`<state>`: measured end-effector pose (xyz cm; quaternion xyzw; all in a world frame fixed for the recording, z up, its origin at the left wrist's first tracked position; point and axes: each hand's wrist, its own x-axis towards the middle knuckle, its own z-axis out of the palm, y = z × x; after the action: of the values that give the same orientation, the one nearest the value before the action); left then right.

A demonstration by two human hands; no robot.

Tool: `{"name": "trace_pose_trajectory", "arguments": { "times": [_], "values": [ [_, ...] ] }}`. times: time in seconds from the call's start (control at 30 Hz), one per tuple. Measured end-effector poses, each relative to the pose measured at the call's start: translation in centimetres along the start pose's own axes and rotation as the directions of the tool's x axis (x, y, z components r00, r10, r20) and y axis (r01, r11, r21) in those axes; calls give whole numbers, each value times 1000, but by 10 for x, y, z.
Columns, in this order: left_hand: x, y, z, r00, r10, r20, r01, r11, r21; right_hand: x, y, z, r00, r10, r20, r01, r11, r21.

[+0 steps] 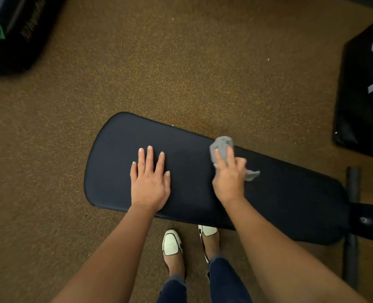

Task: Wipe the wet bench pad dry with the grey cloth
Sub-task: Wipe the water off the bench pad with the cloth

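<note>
A long black bench pad point(290, 193) lies across the middle of the view, wide at the left and running to the right. My left hand point(150, 178) rests flat on its left half, fingers spread, holding nothing. My right hand point(229, 173) presses a crumpled grey cloth point(221, 147) onto the pad near its far edge. Part of the cloth sticks out beyond my fingertips and a corner shows to the right of my hand. I cannot make out wet patches on the dark surface.
Brown speckled carpet point(159, 73) surrounds the bench. A black padded block with white lettering point(365, 95) stands at the right, a dark bin point(17, 36) at the top left. The bench's black frame point(353, 226) shows at the right end. My feet in white shoes point(172, 242) are below the pad.
</note>
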<state>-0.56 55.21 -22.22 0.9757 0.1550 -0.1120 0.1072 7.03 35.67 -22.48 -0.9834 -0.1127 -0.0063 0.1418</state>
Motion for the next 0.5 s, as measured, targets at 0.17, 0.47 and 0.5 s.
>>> {"name": "trace_pose_trajectory", "arguments": {
  "times": [0.17,0.47,0.5],
  "values": [
    [-4,4,6,1000,-20,10,20,999,-39,-6,13,4,916,-395,71,395,918,17],
    [-5,-1,11,1000,-12,23,12,1000,-28,-4,24,-16,999,-38,-36,36,998,-43],
    [-5,-2,11,1000,-3,22,4,1000,-21,1,29,-17,999,-32,-27,32,999,4]
  ]
}}
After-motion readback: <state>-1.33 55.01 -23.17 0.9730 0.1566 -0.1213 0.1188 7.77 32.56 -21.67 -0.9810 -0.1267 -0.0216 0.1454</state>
